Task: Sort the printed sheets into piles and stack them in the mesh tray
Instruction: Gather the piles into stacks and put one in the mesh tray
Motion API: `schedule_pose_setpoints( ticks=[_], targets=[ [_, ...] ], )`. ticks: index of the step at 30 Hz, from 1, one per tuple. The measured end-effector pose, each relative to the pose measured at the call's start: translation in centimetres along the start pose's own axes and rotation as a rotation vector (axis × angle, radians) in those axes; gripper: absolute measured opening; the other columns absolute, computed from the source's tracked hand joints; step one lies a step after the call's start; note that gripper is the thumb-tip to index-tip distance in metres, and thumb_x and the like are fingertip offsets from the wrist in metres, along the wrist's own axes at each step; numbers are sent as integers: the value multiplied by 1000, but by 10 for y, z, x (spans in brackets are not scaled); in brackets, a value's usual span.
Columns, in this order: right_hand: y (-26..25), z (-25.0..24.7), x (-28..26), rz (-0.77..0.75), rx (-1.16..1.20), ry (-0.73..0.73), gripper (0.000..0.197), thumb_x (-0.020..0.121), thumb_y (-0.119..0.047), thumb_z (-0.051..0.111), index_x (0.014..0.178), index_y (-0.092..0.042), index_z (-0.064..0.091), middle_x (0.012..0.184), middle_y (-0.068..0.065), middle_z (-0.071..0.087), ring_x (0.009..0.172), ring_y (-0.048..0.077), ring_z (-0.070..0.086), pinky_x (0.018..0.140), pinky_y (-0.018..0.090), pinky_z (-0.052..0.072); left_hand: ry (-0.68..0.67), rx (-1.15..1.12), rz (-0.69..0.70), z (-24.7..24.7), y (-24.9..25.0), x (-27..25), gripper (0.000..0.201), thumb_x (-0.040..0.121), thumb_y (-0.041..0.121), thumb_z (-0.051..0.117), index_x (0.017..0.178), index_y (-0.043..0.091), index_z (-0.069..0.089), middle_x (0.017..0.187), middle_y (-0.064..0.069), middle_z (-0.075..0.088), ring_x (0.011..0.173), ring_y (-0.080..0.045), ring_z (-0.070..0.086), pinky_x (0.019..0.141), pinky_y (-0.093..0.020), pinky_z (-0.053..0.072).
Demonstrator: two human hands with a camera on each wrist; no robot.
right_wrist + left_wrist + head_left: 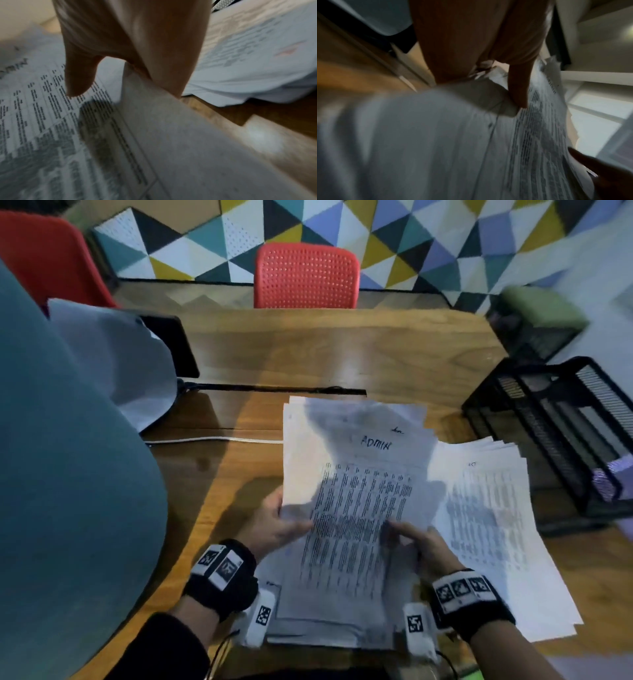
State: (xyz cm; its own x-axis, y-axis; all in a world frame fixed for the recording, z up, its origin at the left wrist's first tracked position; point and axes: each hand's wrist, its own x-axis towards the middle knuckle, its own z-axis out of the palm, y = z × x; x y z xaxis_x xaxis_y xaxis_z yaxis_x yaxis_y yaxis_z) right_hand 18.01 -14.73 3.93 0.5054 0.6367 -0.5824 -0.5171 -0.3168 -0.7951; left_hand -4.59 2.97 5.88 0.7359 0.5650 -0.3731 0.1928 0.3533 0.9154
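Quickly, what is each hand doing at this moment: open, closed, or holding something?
Left hand: holds the left edge of the ADMIN sheet, thumb on top.
Right hand: pinches the same sheet's right edge.

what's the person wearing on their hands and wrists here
Both hands, the left hand and the right hand, are bare. Each wrist has a black wrist band carrying white square tags with black coded patterns, plus a white tagged block under it. Thin dark cables trail back. The left forearm has a dark sleeve.
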Motion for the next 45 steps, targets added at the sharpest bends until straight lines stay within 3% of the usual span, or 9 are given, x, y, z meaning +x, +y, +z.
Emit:
schedule_pose_setpoints(
  ticks=[4, 8, 11, 16, 20, 26, 32, 37, 45],
  targets=[
    [-33, 10, -17, -209, -21, -5, 54, 65, -28, 86, 103, 4, 67, 100, 22, 71, 89, 36, 70, 82, 46, 56, -5, 133, 72, 21, 40, 16, 51, 69, 7, 87, 108, 28, 62, 102, 14, 71, 99, -6, 69, 89, -25, 55],
    [-74, 33, -32, -520, -104, 139, 23, 75, -13, 80, 86, -5, 61, 83, 8, 73, 84, 30, 70, 77, 31, 58, 200, 78, 217, 41, 68, 26, 32, 75, 12, 84, 98, 28, 67, 93, 16, 72, 99, -12, 70, 70, -9, 51],
    [-95, 46, -35, -696, -100, 208, 28, 74, -5, 78, 98, 1, 66, 82, 1, 70, 74, 13, 67, 67, 35, 56, 230, -54, 415, 47, 93, 17, 42, 75, 4, 82, 108, 25, 68, 105, 7, 76, 103, -9, 70, 83, -18, 57],
    [-106, 53, -38, -857, -234, 151, 42, 75, -14, 78, 112, -7, 59, 96, 19, 66, 86, 34, 65, 69, 49, 58, 239, -48, 630, 39, 114, 11, 57, 75, -4, 80, 127, 1, 57, 121, -12, 68, 112, -18, 67, 91, -29, 57],
    [-88, 48, -26, -703, -205, 98, 37, 68, -7, 80, 102, -2, 64, 92, 15, 71, 84, 26, 69, 67, 42, 59, 307, -14, 589, 34, 100, 20, 53, 71, -6, 82, 120, -1, 62, 111, -8, 73, 104, -12, 70, 87, -25, 57],
    [-54, 34, 6, -504, -342, 56, 22, 75, 2, 77, 94, -7, 69, 90, 6, 75, 91, 27, 70, 73, 41, 60, 302, -6, 424, 33, 78, 40, 32, 78, 10, 80, 90, 39, 74, 93, -7, 71, 84, -19, 63, 78, -34, 52],
    [-28, 12, 25, -320, 24, 199, 91, 56, -31, 91, 132, -13, 44, 123, 5, 63, 115, 19, 59, 99, 41, 46, 379, -425, 403, 16, 93, 36, 44, 84, -1, 69, 126, 10, 60, 117, -2, 72, 110, -11, 67, 95, -29, 54],
    [-48, 31, 10, -301, 291, -68, 61, 69, -25, 84, 120, -2, 61, 116, 16, 68, 102, 30, 68, 87, 45, 54, 134, -629, 41, 15, 70, 39, 48, 84, 26, 67, 131, 15, 60, 140, -8, 59, 127, -22, 57, 112, -46, 39],
    [-108, 1, -20, -598, -109, 109, 8, 84, 3, 65, 87, -5, 66, 70, -6, 75, 65, 11, 70, 55, 17, 54, 207, -425, 109, -62, 76, 38, 66, 70, 38, 85, 127, 13, 62, 127, -6, 68, 117, -22, 66, 91, -39, 57]
  ],
)
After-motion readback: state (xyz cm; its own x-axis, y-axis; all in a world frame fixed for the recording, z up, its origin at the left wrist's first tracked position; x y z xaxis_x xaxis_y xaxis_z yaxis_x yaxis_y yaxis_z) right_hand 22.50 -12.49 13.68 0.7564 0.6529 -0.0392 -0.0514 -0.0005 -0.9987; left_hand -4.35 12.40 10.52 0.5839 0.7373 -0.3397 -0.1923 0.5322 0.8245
